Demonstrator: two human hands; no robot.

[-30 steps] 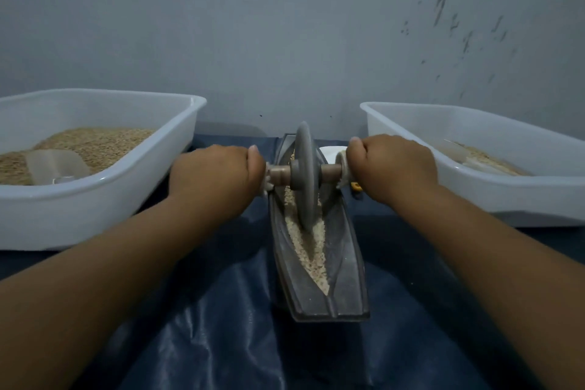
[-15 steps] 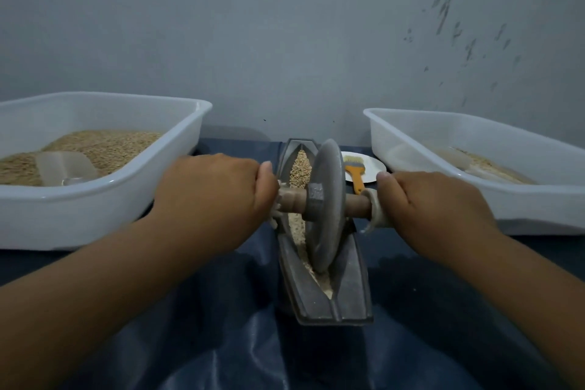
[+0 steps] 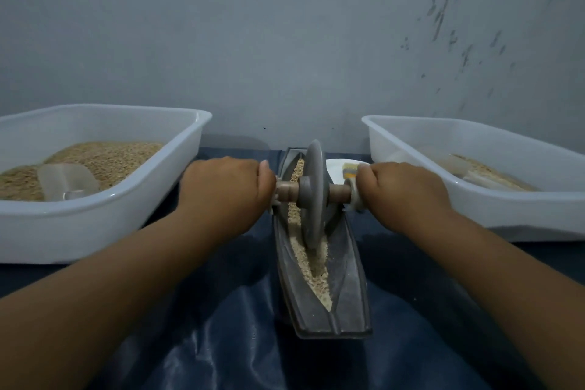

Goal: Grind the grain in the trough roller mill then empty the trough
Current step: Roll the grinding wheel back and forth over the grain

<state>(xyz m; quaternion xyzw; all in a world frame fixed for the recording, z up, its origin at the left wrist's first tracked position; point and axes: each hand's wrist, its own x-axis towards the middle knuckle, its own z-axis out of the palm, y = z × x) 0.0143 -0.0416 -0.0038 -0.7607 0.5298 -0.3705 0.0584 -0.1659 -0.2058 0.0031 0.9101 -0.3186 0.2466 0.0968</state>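
Observation:
A dark grey boat-shaped trough (image 3: 346, 304) lies lengthwise in front of me on a dark blue sheet. Pale grain (image 3: 316, 272) fills its groove. A grey disc roller (image 3: 313, 196) stands upright in the groove, near the middle of the trough, on a wooden axle (image 3: 340, 190). My left hand (image 3: 226, 191) grips the axle's left handle and my right hand (image 3: 403, 191) grips the right handle; both handles are hidden inside my fists.
A white tub (image 3: 104, 222) on the left holds grain and a clear scoop (image 3: 66, 180). A white tub (image 3: 519, 199) on the right holds a little grain. Behind the trough a white plate (image 3: 335, 169) carries a yellow brush (image 3: 349, 169). A grey wall stands close behind.
The roller rolled from the far end toward me, then back away to about the middle of the trough. Both hands stayed on the axle handles.

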